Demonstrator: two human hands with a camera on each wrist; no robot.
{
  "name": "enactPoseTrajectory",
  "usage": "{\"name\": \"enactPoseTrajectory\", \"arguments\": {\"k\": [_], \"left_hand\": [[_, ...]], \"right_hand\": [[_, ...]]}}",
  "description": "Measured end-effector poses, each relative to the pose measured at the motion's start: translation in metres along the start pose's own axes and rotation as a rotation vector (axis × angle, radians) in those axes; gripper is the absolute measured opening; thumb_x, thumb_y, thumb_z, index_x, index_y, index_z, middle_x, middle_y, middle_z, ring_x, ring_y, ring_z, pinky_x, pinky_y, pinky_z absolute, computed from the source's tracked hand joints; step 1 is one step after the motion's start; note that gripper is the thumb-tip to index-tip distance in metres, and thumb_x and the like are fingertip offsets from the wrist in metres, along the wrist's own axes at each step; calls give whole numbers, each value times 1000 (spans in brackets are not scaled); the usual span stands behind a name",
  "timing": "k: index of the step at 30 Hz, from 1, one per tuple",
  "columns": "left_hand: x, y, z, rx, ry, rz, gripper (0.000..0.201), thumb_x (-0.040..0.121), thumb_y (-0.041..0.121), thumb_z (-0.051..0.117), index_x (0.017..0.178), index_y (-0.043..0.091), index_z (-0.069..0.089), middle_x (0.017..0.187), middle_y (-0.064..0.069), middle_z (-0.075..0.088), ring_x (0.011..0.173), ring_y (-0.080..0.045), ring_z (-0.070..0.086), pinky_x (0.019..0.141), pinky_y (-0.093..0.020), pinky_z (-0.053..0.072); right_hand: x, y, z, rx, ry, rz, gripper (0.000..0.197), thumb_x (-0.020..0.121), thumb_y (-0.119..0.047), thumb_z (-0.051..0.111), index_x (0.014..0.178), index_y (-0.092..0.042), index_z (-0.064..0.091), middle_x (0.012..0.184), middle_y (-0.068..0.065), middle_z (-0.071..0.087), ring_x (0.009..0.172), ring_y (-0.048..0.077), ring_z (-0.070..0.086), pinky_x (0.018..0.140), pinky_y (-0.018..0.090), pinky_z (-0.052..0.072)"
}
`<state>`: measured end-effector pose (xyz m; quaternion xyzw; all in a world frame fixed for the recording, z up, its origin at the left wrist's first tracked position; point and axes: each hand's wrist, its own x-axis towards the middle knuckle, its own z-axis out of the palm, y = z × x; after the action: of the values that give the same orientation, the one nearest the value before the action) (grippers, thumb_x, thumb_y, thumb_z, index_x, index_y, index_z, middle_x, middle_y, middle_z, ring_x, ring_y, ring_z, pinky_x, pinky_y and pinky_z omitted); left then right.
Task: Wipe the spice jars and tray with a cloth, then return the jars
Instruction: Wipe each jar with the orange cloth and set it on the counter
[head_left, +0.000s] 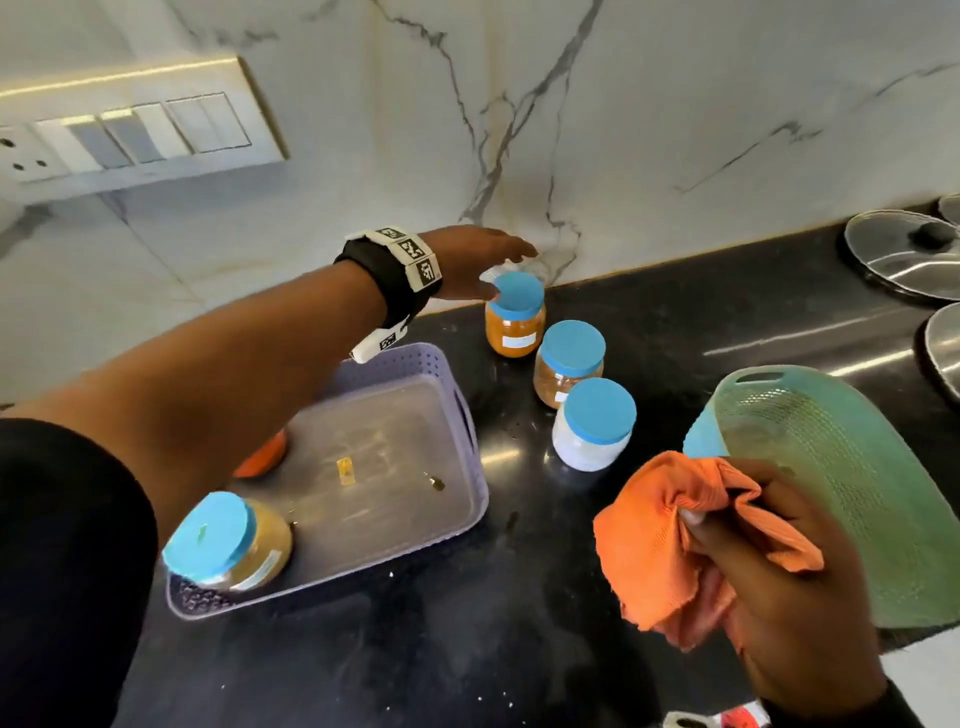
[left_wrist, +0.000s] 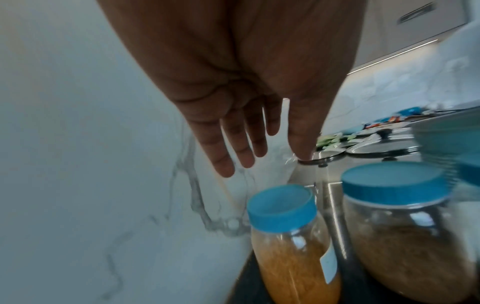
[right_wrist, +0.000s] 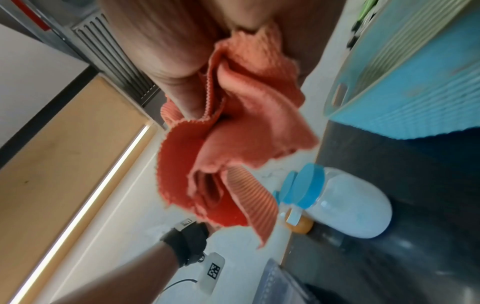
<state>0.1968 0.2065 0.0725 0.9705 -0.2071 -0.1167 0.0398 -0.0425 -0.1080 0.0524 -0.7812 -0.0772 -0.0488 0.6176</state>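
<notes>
A lilac tray (head_left: 467, 457) sits on the black counter, with one blue-lidded jar (head_left: 228, 540) at its near corner and an orange jar (head_left: 262, 454) half hidden under my left arm. Three blue-lidded jars stand in a row to the tray's right: orange powder (head_left: 514, 319) (left_wrist: 288, 232), brown (head_left: 569, 361) (left_wrist: 405, 222), white (head_left: 595, 423) (right_wrist: 345, 201). My left hand (head_left: 483, 265) (left_wrist: 249, 127) hovers open above and behind the orange-powder jar, fingers straight, touching nothing I can see. My right hand (head_left: 769, 571) grips a crumpled orange cloth (head_left: 670, 530) (right_wrist: 233, 133).
A green perforated basket (head_left: 841, 483) (right_wrist: 415, 72) lies tilted beside my right hand. Steel lids (head_left: 904, 252) rest at the counter's far right. A marble wall with a switch panel (head_left: 130, 130) rises behind. Crumbs and a small label lie in the tray.
</notes>
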Motion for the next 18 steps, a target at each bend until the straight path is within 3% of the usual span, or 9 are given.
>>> {"name": "enactPoseTrajectory", "arguments": {"k": [3,4,6,8,10,12,16,18], "left_hand": [[-78,2,-20,8,115,30,41,101,17,55,142,21,54,130,3,68,116,-19,65,99,-33,47],[-104,-1,-21,6,153,19,35,102,16,53,136,21,61,123,4,72,110,-20,67,96,-32,49],[-162,-14,-11,-29,233,-63,31,100,7,53,124,18,69,111,3,76,100,-19,71,90,-30,51],[-218,-26,4,-110,282,-206,37,93,-5,52,116,15,74,104,-1,77,93,-16,73,83,-24,51],[-266,-32,23,-208,339,-362,41,89,-11,53,114,13,75,100,0,77,88,-9,69,77,-11,45],[-314,-32,47,-327,436,-465,45,87,-14,51,117,12,72,100,3,74,92,-10,67,80,-3,43],[-387,-19,106,-543,535,-652,51,92,-12,47,133,15,59,124,1,69,115,-14,64,104,-36,49],[-408,-7,132,-653,533,-743,58,86,-3,54,140,19,51,135,-1,63,126,-16,57,109,-43,45]], "right_hand": [[9,5,29,51,-124,-19,20,81,-23,71,101,-26,70,93,3,74,87,28,71,79,48,58],[12,5,40,75,-154,-32,21,82,-20,70,102,-25,70,95,4,74,89,29,70,81,51,57],[14,-1,67,100,-229,-84,21,83,-20,70,104,-24,70,97,0,73,91,24,69,82,46,57],[13,-10,94,108,-308,-134,21,81,-21,68,101,-27,69,95,-6,72,90,16,67,80,33,55],[12,-14,117,125,-380,-162,22,82,-16,69,99,-31,68,95,-10,72,88,11,67,77,21,53],[8,-14,140,120,-451,-173,23,83,-15,69,99,-31,68,94,-10,73,87,10,67,77,20,52],[2,-13,170,88,-525,-202,22,88,-11,73,101,-29,69,96,-9,73,91,11,67,79,23,53],[-1,-15,181,68,-552,-219,25,89,-7,71,101,-29,69,96,-10,72,93,11,67,79,21,52]]}}
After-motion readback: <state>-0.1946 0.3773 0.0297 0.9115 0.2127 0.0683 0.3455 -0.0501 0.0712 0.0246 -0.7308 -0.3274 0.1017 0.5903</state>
